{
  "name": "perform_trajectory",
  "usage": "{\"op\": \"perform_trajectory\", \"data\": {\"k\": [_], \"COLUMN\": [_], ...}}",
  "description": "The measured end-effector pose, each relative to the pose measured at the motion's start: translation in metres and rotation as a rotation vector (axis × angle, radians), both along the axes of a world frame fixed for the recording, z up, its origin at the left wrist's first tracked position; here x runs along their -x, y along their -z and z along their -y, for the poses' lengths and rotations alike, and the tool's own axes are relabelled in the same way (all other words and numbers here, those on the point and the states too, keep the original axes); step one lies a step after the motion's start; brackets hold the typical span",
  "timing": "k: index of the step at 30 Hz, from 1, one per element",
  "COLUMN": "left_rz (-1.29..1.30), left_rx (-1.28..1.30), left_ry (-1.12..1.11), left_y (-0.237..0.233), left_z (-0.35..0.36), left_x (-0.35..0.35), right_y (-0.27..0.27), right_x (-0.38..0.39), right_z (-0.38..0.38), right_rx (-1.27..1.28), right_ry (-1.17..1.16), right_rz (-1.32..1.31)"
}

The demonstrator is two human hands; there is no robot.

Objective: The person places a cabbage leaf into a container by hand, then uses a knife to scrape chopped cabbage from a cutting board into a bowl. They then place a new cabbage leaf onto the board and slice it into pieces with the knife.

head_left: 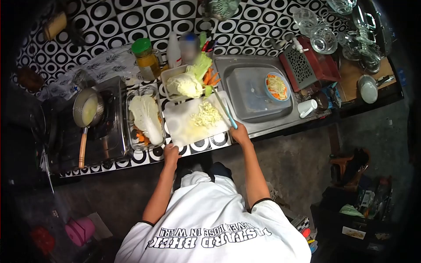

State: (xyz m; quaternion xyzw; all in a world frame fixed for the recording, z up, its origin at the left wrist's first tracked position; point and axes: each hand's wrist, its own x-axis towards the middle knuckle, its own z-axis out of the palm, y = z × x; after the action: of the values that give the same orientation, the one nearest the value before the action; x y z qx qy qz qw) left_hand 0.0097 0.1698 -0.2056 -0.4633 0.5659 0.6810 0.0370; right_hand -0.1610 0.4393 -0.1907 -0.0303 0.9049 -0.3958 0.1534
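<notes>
My right hand (pixel 239 133) is closed around the light blue handle of a knife (pixel 230 115), whose blade points away along the right edge of a white cutting board (pixel 177 121). Curled at the board's near left corner, my left hand (pixel 172 152) appears to grip its edge. Chopped pale cabbage (pixel 207 115) lies in a loose pile on the board's right half. Behind the board, a plastic container (pixel 169 90) holds a piece of cabbage (pixel 186 84). To the left, a napa cabbage (pixel 145 118) rests in a clear tray (pixel 130 140) with orange pieces beneath it.
A pan (pixel 84 107) with yellowish contents sits on the stove (pixel 115 131) at left. At right, a blue bowl (pixel 277 87) of shredded vegetables stands in the sink area (pixel 245 111). A green-lidded jar (pixel 145 59) is at the back; a white mug (pixel 307 108) lies right.
</notes>
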Motion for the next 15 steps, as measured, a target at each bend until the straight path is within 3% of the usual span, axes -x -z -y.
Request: {"op": "perform_trajectory", "data": {"k": [9,15], "left_rz": [0.106,0.135], "left_rx": [0.085,0.128], "left_ry": [-0.025,-0.246], "left_y": [0.007,0.018], "left_z": [-0.051,-0.094], "left_x": [-0.012,-0.009], "right_y": [-0.017,-0.020], "right_x": [0.018,0.035], "right_z": [-0.051,-0.070], "right_rx": [-0.225,-0.230], "right_ry": [-0.295,-0.482], "right_rz": [-0.011,0.008]}}
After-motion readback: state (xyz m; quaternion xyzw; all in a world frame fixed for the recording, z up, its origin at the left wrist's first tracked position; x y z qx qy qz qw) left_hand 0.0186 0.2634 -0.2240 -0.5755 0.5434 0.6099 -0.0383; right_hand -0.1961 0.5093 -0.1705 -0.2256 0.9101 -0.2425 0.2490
